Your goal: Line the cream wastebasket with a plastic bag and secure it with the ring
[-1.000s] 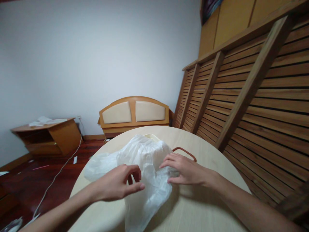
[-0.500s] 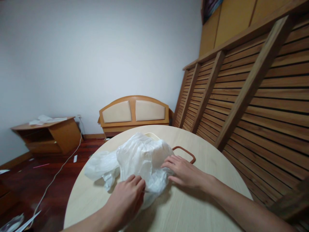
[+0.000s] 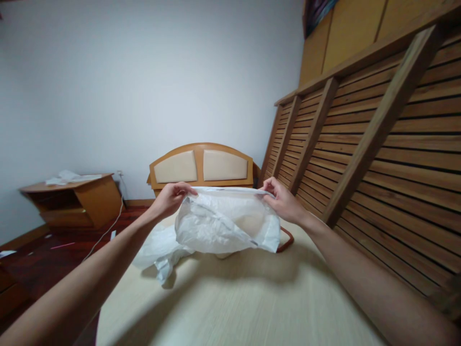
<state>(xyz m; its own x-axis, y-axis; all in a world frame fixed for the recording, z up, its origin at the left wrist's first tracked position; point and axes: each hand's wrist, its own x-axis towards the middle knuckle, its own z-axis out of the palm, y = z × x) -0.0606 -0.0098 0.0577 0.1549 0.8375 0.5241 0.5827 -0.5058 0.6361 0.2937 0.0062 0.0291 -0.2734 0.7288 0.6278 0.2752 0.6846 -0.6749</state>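
Note:
A thin white plastic bag (image 3: 223, 223) is stretched between my two hands above the round table (image 3: 259, 298). My left hand (image 3: 173, 198) pinches its upper left edge. At the upper right edge, my right hand (image 3: 283, 199) pinches the bag too. The upper edge is pulled nearly straight, while the lower part hangs in creases. Another crumpled white plastic piece (image 3: 162, 247) lies on the table at the left. Beyond the bag's right side, part of a brown loop (image 3: 287, 240) shows. The bag hides the rest of the loop and most of a pale object (image 3: 227, 255).
A wooden headboard (image 3: 200, 168) with two cream panels stands beyond the table. Wooden slatted panels (image 3: 360, 144) lean along the right. To the left are a low cabinet (image 3: 72, 204) with white sheets on top and a cable (image 3: 108, 230) on the dark red floor.
Both hands have risen and moved away from me, lifting the bag off the table and spreading its upper edge. The right hand's fingers have closed from a loose touch into a pinch.

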